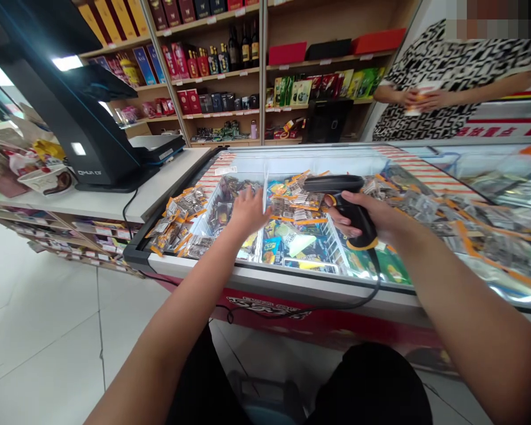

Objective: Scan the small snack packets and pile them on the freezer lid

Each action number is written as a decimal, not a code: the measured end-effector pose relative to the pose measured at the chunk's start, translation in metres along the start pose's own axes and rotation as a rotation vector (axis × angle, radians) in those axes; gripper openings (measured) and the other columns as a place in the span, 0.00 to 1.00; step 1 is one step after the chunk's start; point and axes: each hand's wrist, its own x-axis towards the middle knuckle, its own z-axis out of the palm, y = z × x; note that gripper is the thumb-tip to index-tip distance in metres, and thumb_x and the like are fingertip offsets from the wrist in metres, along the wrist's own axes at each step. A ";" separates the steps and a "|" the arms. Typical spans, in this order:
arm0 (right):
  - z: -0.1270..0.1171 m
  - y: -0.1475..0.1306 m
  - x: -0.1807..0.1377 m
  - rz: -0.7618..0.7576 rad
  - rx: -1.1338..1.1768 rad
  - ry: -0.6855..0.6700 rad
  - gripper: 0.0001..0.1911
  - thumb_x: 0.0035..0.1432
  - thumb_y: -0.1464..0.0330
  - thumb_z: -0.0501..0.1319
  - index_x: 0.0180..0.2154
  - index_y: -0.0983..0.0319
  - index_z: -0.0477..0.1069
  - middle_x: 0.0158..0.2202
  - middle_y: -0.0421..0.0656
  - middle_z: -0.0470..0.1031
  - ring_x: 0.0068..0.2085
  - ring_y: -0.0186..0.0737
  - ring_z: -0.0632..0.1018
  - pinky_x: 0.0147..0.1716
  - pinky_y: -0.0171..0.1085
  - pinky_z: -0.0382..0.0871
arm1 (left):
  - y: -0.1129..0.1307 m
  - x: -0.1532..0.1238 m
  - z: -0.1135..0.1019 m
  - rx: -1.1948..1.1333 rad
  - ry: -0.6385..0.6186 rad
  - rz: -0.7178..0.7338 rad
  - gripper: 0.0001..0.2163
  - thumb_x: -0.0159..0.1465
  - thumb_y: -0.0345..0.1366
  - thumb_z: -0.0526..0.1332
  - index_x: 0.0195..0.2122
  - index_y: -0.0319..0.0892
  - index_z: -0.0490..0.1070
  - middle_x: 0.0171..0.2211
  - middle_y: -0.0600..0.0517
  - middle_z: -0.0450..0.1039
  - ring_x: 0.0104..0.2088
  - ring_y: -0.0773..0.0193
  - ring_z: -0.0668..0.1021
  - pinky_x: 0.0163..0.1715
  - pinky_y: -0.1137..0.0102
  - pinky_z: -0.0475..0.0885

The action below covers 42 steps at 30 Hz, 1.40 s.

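Note:
My right hand (358,215) is wrapped round a black barcode scanner (336,184) with yellow trim, held above the glass top of a chest freezer (252,270). Its cable hangs down over the freezer's front. My left hand (250,211) is over the glass with fingers spread and nothing in it. Beside both hands lie small clear packets with orange edges (297,203), spread on the glass. Another pile of such packets (177,218) lies left of my left hand, and more packets (442,212) cover the right side. Under the glass, baskets hold coloured packages (307,245).
A white counter (172,168) with a dark checkout terminal (88,130) stands at the left. Shelves of bottles and boxes (207,62) line the back. Across the freezer, a person in a patterned top (446,77) holds a cup (420,100).

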 end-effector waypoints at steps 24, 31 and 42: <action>0.005 -0.001 0.000 0.050 -0.027 0.043 0.25 0.67 0.46 0.70 0.45 0.57 0.62 0.24 0.35 0.67 0.18 0.33 0.64 0.19 0.35 0.52 | -0.042 0.007 -0.032 0.125 0.097 -0.185 0.21 0.74 0.30 0.55 0.67 0.39 0.72 0.68 0.30 0.72 0.70 0.37 0.75 0.69 0.48 0.69; 0.006 -0.003 -0.001 0.055 -0.037 0.038 0.25 0.67 0.46 0.70 0.45 0.57 0.64 0.24 0.35 0.67 0.18 0.33 0.65 0.20 0.35 0.53 | -0.050 0.010 -0.035 0.014 0.127 -0.380 0.22 0.69 0.36 0.70 0.63 0.39 0.72 0.70 0.27 0.69 0.74 0.34 0.72 0.71 0.47 0.69; 0.012 0.001 -0.001 0.069 -0.034 0.019 0.25 0.66 0.46 0.70 0.44 0.57 0.65 0.23 0.36 0.67 0.17 0.33 0.64 0.19 0.35 0.51 | -0.020 0.025 -0.009 -1.130 0.221 -0.295 0.12 0.68 0.22 0.63 0.48 0.45 0.71 0.43 0.51 0.79 0.46 0.61 0.86 0.53 0.61 0.87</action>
